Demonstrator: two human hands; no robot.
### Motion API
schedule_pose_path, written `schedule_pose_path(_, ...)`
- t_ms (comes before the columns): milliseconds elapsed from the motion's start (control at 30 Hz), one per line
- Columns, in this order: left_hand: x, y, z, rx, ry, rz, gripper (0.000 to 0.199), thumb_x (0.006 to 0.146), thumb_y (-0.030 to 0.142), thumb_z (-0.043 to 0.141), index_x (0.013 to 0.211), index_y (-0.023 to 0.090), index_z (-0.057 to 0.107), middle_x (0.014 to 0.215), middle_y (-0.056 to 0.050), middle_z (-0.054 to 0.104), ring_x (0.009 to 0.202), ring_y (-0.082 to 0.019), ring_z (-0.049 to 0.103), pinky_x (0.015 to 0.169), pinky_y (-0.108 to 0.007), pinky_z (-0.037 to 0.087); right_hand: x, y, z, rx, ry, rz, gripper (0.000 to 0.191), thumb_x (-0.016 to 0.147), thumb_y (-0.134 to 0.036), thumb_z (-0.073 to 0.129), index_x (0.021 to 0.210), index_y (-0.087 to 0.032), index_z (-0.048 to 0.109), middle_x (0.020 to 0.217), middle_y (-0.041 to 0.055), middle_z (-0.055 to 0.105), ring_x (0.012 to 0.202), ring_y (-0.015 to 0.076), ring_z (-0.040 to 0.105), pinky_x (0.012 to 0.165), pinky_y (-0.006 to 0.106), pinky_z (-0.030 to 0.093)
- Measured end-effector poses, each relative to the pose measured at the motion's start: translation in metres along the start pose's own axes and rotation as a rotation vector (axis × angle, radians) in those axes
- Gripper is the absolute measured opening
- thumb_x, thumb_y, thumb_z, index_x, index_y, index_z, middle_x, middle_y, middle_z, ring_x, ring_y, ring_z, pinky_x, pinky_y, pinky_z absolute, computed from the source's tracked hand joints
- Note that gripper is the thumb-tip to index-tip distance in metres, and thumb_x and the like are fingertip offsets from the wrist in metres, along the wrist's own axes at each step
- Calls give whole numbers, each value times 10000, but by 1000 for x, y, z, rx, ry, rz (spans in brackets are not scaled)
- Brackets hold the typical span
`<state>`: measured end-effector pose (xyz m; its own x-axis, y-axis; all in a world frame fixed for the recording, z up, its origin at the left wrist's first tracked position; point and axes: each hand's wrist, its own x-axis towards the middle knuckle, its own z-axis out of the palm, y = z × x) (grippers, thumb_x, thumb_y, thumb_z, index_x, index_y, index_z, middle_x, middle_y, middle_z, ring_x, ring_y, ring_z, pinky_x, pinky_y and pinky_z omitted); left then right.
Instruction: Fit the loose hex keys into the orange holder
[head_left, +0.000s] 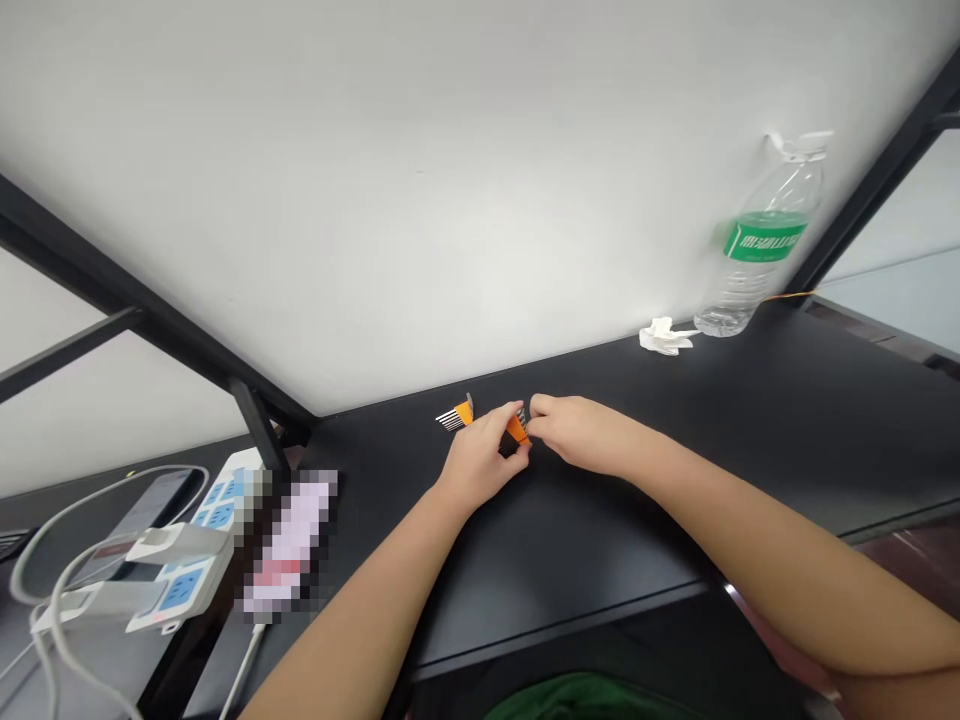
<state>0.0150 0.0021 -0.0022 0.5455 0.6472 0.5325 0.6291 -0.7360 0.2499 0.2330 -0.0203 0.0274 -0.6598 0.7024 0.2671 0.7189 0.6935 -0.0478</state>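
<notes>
My left hand (484,455) is closed round a small orange and black holder (517,430) near the middle of the black table, its thumb and fingers at the holder's two ends. My right hand (574,430) is pinched at the holder's right side, where dark and silvery pieces show; what its fingertips grip is too small to name. Just beyond my left hand lies an orange piece (464,412) with several thin metal rods pointing left. Part of the holder is hidden by my left fingers.
A clear bottle with a green label (766,237) stands at the back right by a crumpled white tissue (665,337). On the left are a white power strip (199,550) with cables and a blurred, pixelated phone-like object (291,545). A white wall (450,200) rises behind.
</notes>
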Motion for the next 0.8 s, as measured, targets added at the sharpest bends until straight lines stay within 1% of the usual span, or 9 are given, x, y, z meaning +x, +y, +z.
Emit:
schedule_pose_path(100, 0, 1, 2, -20, -3, 16, 595, 823, 229, 690, 1388, 224, 501, 1308, -68, 686, 1124, -226, 700, 955, -342, 580, 1, -2, -1, 27, -20, -16, 215, 903, -88, 512, 996, -173, 686, 1025, 52, 598, 692, 104, 437, 604, 246, 289)
schedule_pose_path(267, 0, -3, 1, -54, 7, -54, 590, 822, 247, 703, 1378, 222, 507, 1266, -63, 701, 1082, -219, 714, 948, -349, 586, 0, 3, -17, 152, -33, 102, 216, 960, -142, 492, 1011, -174, 700, 1014, 47, 599, 674, 84, 470, 630, 241, 333)
schedule_pose_path(367, -1, -5, 1, -78, 15, -78, 584, 828, 263, 702, 1378, 228, 507, 1259, -61, 702, 1086, -218, 713, 954, -352, 586, -1, 5, -23, 205, -34, 118, 212, 958, -141, 507, 1000, -173, 712, 1018, 50, 600, 699, 84, 500, 653, 235, 354)
schedule_pose_path(600, -2, -5, 2, -113, 21, -99, 583, 822, 271, 705, 1372, 231, 514, 1266, -63, 698, 1112, -222, 705, 981, -363, 579, -1, 6, -21, 220, -26, 101, 225, 962, -140, 502, 997, -176, 721, 1025, 50, 600, 719, 88, 509, 672, 234, 367)
schedule_pose_path(800, -3, -6, 2, -130, 32, -109, 578, 820, 277, 710, 1363, 230, 519, 1266, -65, 700, 1115, -223, 705, 988, -368, 577, -1, 7, -24, 242, -33, 104, 225, 961, -137, 503, 998, -174, 722, 1024, 52, 601, 745, 95, 527, 695, 237, 383)
